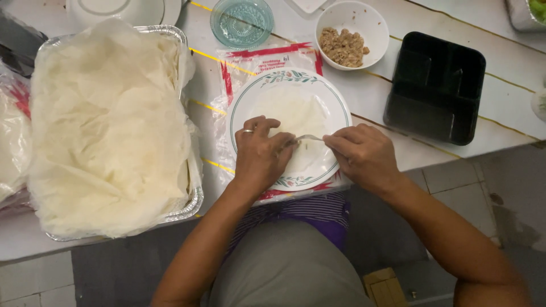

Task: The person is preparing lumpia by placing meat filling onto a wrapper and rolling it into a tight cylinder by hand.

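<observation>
Thin white wrapper sheet [296, 122] lies flat on floral-rimmed plate [335, 102]; its near edge is pinched between fingers of left hand [259, 156] and right hand [361, 153]. Plate is flanked by foil tray of stacked wrappers [108, 125] left, bowl of minced filling [351, 34] behind, black compartment tray [435, 85] right.

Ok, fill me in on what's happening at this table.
A person works a thin pale wrapper lying on a floral-rimmed plate. The left hand presses on the wrapper's near edge while the right hand pinches it beside. A foil tray piled with more wrappers sits to the left, and a white bowl of minced filling stands beyond the plate.
</observation>
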